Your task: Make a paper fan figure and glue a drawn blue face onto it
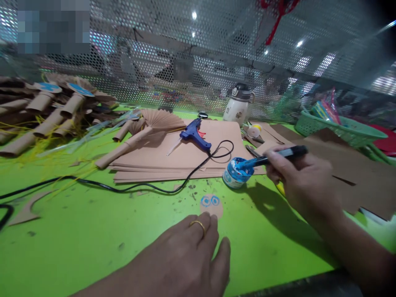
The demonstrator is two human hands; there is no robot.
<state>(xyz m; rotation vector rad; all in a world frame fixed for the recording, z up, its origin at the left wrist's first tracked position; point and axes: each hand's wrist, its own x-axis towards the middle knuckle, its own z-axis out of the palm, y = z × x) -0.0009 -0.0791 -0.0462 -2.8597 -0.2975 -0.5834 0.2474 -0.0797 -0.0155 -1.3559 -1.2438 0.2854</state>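
My right hand (298, 175) holds a black-handled paintbrush (283, 154), its blue-coated end dipped in a small open jar (236, 173) of blue paint. Blue paint smears the jar's rim. A round brown paper disc (213, 210) with two blue ringed shapes painted on it lies on the green table (102, 239). My left hand (188, 251) rests flat, palm down, its fingertips at the disc's lower edge; a gold ring is on one finger.
A blue glue gun (198, 135) lies on stacked brown sheets (136, 161), its black cord (148, 189) crossing the table. Paper tubes (49, 119) pile up at left. Behind stands a white bottle (237, 109); a green basket (343, 130) is at right.
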